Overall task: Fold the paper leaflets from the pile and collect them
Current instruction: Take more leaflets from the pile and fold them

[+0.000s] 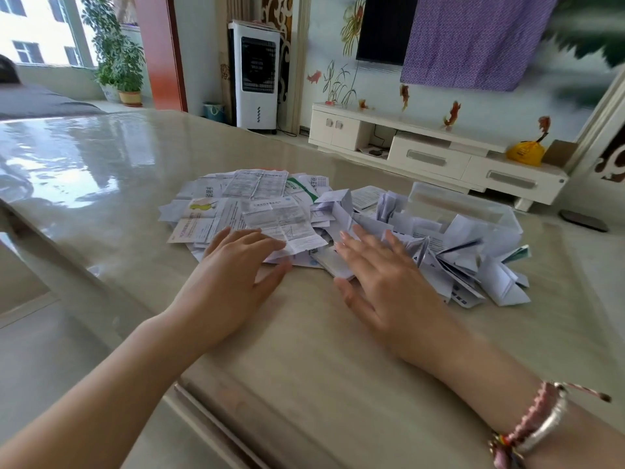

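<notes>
Head view, both hands at the leaflet pile. We see the left hand (236, 265) laid flat, fingers straight, its fingertips resting on the near edge of a creased white printed leaflet (282, 228) that tops the loose heap of unfolded paper leaflets (236, 204) on the glossy beige bench (304, 333); its grip is wide and holds nothing. The right hand (378, 275) hovers over or lightly touches the papers just beside it, fingers spread, grip likewise wide. We judge the step to be selection: one sheet is being singled out from the pile, no fold yet begun. The next move calls for sliding that top sheet clear onto bare bench and pinching one edge to double it over. Folded white leaflets (473, 265) lie heaped to the right, spilling round a clear plastic box (473, 204) (presumably the collecting vessel). What lies beneath the right palm is hidden, the box's contents are hard to make out, and the print is unreadable.
</notes>
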